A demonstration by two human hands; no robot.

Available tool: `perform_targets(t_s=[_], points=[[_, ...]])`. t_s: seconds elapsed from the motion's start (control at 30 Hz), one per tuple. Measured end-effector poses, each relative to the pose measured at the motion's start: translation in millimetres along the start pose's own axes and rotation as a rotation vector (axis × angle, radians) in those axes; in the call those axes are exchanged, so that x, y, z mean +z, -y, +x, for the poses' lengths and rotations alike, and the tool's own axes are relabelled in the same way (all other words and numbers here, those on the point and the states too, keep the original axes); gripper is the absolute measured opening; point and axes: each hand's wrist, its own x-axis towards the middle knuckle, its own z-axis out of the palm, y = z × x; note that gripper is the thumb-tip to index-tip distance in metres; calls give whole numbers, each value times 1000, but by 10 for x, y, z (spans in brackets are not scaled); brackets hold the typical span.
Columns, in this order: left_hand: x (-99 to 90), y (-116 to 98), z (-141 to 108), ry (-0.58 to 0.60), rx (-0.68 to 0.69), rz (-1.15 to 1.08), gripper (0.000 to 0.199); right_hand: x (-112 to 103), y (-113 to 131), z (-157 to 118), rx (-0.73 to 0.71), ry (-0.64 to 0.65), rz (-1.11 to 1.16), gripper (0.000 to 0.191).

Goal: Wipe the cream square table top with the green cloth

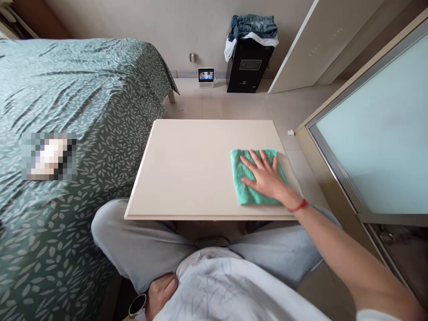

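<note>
A folded green cloth (242, 189) lies flat near the right edge of the cream-coloured small table (180, 165). My right hand (265, 176) presses on top of it, palm down, with its fingers spread. A red string bracelet circles that wrist. Down by my lap, my left hand (161, 290) rests against my thigh and the hem of my shirt. Its fingers are curled in, and no object shows in them. A round watch (137, 305) sits on the left wrist.
On the left stands a bed (83, 93) with a green leaf-patterned sheet and a blurred-out item. Beyond the table are a small screen (206, 76) and a black box (249, 67) topped with folded jeans (253, 26). A frosted-glass panel (384, 120) borders the right.
</note>
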Motion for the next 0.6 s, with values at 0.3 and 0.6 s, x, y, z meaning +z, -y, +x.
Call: perform_targets(t_s=[0.3,0.6], points=[[16,25,-48,16,7,2,28,202,194,-503,-135,-6,16,87],[84,12,-115,-49,-33,4,29,-267,38,1660,70,25,93,89]])
